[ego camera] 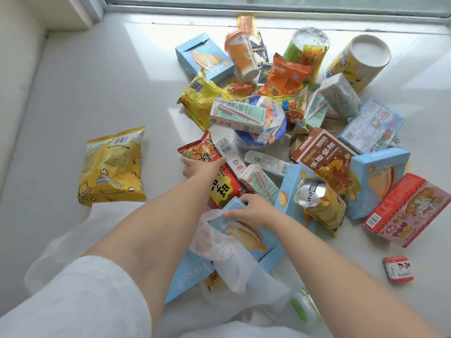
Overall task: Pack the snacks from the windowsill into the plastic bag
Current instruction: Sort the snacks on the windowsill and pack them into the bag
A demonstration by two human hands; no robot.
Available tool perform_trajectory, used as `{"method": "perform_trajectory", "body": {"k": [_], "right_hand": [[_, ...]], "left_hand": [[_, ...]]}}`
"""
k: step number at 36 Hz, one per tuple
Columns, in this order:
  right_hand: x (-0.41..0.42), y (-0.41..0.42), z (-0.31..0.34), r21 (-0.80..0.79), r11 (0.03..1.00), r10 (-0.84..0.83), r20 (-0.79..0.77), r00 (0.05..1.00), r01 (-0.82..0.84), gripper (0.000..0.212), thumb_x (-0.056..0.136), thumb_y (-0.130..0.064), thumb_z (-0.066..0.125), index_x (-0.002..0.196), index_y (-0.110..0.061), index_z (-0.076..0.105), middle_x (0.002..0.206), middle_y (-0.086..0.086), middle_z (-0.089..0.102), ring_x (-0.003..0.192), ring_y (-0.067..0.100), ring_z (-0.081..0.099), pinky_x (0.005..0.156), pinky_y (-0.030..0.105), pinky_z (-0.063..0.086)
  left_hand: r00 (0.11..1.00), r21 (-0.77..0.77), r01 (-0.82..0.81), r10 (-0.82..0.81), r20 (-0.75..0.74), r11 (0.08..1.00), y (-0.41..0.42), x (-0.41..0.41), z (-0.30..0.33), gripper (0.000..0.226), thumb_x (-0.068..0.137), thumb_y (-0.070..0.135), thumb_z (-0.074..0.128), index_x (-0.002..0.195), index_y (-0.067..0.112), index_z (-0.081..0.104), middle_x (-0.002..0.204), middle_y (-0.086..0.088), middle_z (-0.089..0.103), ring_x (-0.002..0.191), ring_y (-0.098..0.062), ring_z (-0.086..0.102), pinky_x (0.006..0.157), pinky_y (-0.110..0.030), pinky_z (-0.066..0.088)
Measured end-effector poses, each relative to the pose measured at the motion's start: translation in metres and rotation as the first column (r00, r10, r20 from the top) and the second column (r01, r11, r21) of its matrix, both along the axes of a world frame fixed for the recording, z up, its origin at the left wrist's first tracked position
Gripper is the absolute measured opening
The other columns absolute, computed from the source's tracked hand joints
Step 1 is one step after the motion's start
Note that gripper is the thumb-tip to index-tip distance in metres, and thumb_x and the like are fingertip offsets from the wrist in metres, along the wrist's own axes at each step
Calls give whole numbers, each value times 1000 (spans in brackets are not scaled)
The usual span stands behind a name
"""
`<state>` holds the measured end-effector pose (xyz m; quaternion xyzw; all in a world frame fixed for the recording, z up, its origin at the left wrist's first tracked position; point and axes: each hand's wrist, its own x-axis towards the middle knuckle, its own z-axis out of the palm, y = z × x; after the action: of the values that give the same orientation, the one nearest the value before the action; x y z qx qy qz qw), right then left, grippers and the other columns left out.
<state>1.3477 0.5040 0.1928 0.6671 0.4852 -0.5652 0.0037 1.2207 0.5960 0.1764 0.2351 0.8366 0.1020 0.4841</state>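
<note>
Here, a person leans over a white windowsill (pixel 102 98) heaped with snacks, packing them into a thin white plastic bag (pixel 234 267) that lies crumpled at the near edge. The left hand (pixel 200 167) reaches onto a red noodle packet (pixel 219 181), fingers stretched flat on it and not yet gripping. The right hand (pixel 253 211) rests on a pale blue biscuit box (pixel 249 232) at the bag's mouth, fingers curled over the box's top edge.

The box looks stiff and light, best held by its long sides; the packet is likely soft, crackly and easily crushed, so a pinch at its sealed end would suit. The bag itself seems flimsy and may slip shut.

Counted on the sill: at least four pale blue biscuit boxes, four mint-green drink cartons, two tall round canisters, one yellow popcorn bag (pixel 112 167) lying well apart at left, and one small red packet (pixel 397 269) near right.
</note>
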Motion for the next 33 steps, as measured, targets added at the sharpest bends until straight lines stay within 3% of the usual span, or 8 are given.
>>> {"method": "perform_trajectory", "body": {"k": [2,6,9,14,22,27,30,33], "right_hand": [[-1,-2,8,150,988,-50,133,990,30,43,71,-58,68,68,-30,36,70,-14,40,64,5,39,53,25,28],[-7,-11,27,443,894,-214,292,932,67,43,79,-55,62,96,-17,50,91,-5,53,85,18,49,65,29,33],[-11,-17,38,587,809,-276,345,897,23,56,80,-56,61,115,-13,52,103,-1,57,93,23,56,71,33,39],[-9,-20,57,871,490,-315,157,936,18,48,73,-58,58,98,-16,59,89,0,62,76,20,60,55,31,47],[-18,-46,90,972,204,-81,136,987,-117,41,75,-44,69,105,-24,50,96,5,63,84,23,51,72,29,41],[-49,-78,97,993,-19,10,119,993,-118,48,65,-17,80,107,-22,55,105,0,61,89,24,52,76,29,46],[-66,-97,100,982,-141,80,141,987,-129,53,59,1,64,107,-20,56,107,-1,55,91,25,53,74,33,49],[-77,-118,104,972,-195,174,167,971,-133,43,67,0,57,106,-18,58,105,2,54,93,26,56,72,37,51]], "left_hand": [[999,-38,21,-23,-48,999,5,5,3,119,71,51,75,150,19,-9,149,-16,26,132,-34,37,104,-47,35],[999,-15,-47,48,15,999,11,4,-2,120,71,45,77,149,20,-12,139,-16,43,119,-34,51,97,-45,41],[981,11,-182,181,66,983,13,-3,4,104,75,36,74,148,12,4,136,-16,47,118,-35,51,96,-42,41],[980,225,-196,179,92,955,16,-17,36,78,79,32,68,140,11,24,133,-14,48,116,-33,51,91,-37,42],[988,715,-147,69,137,684,0,-81,136,73,75,29,74,135,19,34,114,4,55,101,-17,56,82,-29,46],[985,795,-170,124,120,583,-61,-138,167,71,72,26,76,132,19,38,118,4,59,105,-15,59,90,-32,51],[977,804,-182,194,85,566,-106,-167,172,70,68,26,77,127,16,43,113,5,60,103,-16,60,90,-34,51],[968,808,-188,244,56,558,-151,-189,173,66,66,27,77,123,17,45,109,7,60,101,-16,60,87,-31,49]]}}
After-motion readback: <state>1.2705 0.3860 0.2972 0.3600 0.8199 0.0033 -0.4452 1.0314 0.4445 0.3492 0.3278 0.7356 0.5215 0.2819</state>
